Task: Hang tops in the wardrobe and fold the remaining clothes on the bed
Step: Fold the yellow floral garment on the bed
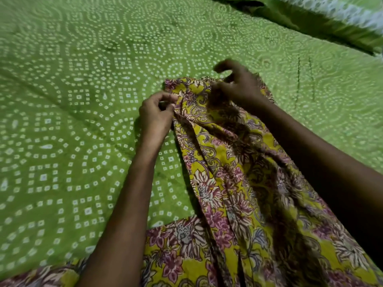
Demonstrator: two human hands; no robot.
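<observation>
Garment: a yellow floral-print garment [228, 183] lies bunched lengthwise on the bed, running from the near edge of the view up to the hands; its exact type cannot be told.
Handling: thin, soft and light by the look of its loose folds; it should drape and crumple readily, so it is best taken by the edge at both corners.
Left hand: the left hand [155, 114] pinches the garment's top left edge, fingers [165, 99] curled tight on the cloth.
Right hand: the right hand [238, 85], blurred, is at the top right edge; fingers curled, but whether they hold cloth I cannot tell.
Bed: green dotted bedsheet [72, 100] under everything.
Far: a green pillow [331, 19] at the top right.
</observation>
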